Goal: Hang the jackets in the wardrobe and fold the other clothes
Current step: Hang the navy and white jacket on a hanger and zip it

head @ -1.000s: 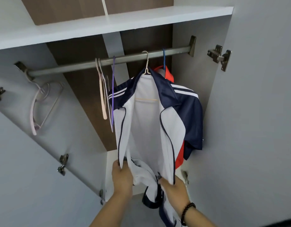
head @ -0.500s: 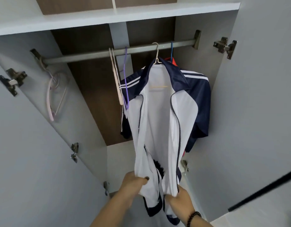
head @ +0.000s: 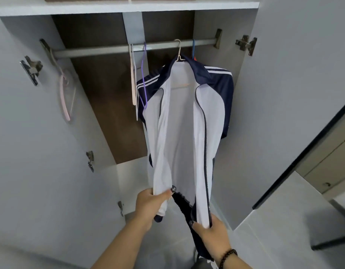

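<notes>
White-and-navy jacket (head: 187, 121) is hanging unzipped on a pale hanger (head: 179, 50) from the wardrobe rail (head: 109, 51), right of centre. Left hand (head: 151, 202) is pinching the left front hem, right hand (head: 212, 232) is gripping the right zipper edge. Empty purple hanger (head: 143, 82) and pink hanger (head: 63, 98) are hanging to the left.

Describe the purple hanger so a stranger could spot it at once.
Find the grey metal rail across the open wardrobe. Left of the hanging white-and-navy zip jacket, the thin purple plastic hanger hangs empty beside a pale cream hanger. It is the only purple one.
</notes>
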### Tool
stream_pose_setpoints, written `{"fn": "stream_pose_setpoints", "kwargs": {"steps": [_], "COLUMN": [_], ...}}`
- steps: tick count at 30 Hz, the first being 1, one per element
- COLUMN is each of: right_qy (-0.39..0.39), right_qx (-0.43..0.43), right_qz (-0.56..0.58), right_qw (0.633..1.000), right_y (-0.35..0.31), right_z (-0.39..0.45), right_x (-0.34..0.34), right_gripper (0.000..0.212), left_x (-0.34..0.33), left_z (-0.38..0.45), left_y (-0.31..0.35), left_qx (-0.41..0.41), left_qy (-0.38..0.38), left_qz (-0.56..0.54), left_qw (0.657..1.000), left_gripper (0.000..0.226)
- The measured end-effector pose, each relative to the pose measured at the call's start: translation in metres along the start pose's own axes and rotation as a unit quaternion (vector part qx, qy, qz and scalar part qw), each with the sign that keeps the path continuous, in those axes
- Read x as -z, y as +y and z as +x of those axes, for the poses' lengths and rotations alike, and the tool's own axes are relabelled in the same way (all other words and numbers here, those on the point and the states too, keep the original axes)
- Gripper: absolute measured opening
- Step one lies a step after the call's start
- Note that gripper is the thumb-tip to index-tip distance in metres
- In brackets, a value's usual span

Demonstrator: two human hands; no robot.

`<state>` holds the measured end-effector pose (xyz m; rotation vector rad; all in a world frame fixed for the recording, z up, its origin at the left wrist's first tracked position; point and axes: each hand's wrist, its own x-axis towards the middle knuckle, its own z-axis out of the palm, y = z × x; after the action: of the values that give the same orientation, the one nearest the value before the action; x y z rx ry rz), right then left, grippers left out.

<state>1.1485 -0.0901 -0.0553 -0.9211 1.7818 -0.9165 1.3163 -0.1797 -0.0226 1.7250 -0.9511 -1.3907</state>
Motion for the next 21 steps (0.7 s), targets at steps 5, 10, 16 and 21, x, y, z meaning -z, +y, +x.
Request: {"fn": "stream_pose_setpoints", "kwargs": {"steps": [5,10,16,21], "right_qy": [-0.007,-0.036,-0.071,-0.018], "right_qx": [-0.029,-0.101,-0.191,-0.215], "right_qz": [0.049,0.117,0.258,0.326], "right_qw": [0.998,0.987,0.944,0.921], "right_y": [0.013,0.02,0.017,0.013], "right_z": [-0.026,-0.029,-0.023,-0.023], "right_x": [0.003,0.008,0.013,0.01], "right_gripper": [0.019,0.024,0.014,0.013], "left_x": [0.011,0.016,0.032,0.037], "left_z": [-0.014,-0.032,-0.041,-0.036], "left_y": [-0.01,-0.019,-0.022,-0.016], "left_qx": [0.003,0.002,-0.065,-0.197], "left_qy": [-0.071,-0.081,-0.126,-0.146], "left_qz": [0.079,0.072,0.069,0.27], "left_qw": [0.994,0.994,0.987,0.931], "left_gripper": [0.01,0.021,0.035,0.028]}}
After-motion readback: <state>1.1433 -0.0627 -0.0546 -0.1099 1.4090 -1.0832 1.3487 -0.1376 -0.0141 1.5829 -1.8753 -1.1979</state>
